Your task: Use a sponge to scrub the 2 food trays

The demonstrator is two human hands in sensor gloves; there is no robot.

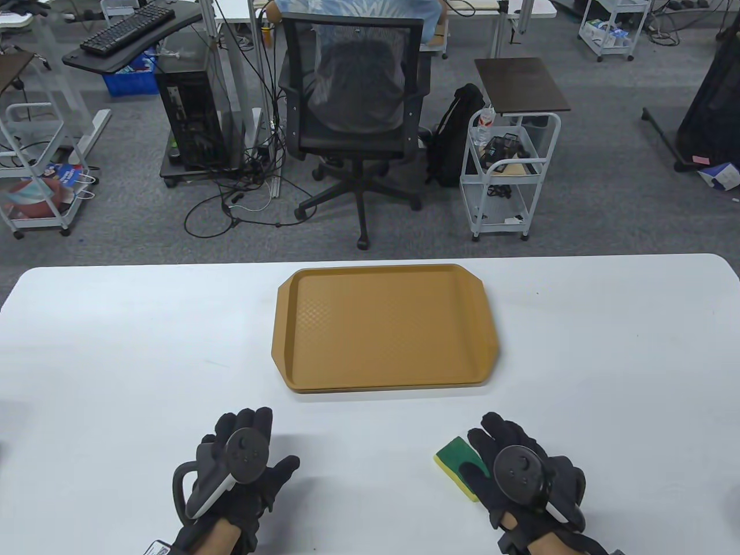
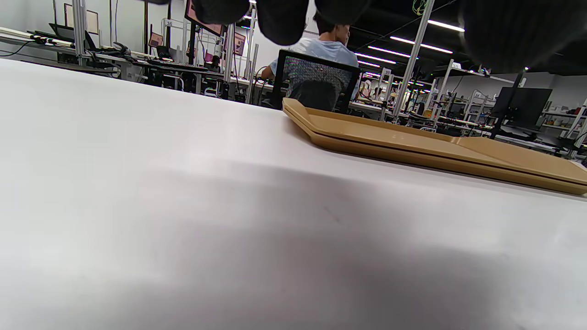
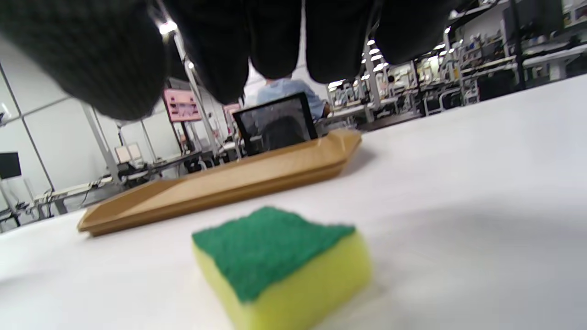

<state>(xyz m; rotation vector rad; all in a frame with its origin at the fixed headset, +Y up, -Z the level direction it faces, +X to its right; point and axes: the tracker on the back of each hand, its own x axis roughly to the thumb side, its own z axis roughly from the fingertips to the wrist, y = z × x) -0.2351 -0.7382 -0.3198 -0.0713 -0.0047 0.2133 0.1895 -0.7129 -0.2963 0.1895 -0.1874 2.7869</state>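
Two tan food trays (image 1: 384, 326) lie stacked in the middle of the white table (image 1: 115, 347); the stack's edge shows in the left wrist view (image 2: 412, 146) and the right wrist view (image 3: 220, 183). A yellow sponge with a green scouring top (image 1: 459, 462) lies flat near the front edge, also seen close up (image 3: 279, 256). My right hand (image 1: 520, 462) hovers just above and to the right of the sponge, fingers relaxed and not touching it. My left hand (image 1: 243, 457) rests at the front left, fingers loosely spread, holding nothing.
Beyond the table's far edge stand a black office chair (image 1: 352, 115) with a seated person, a white cart (image 1: 509, 167) and a computer tower (image 1: 185, 115). The table's bare surface stretches on both sides of the trays.
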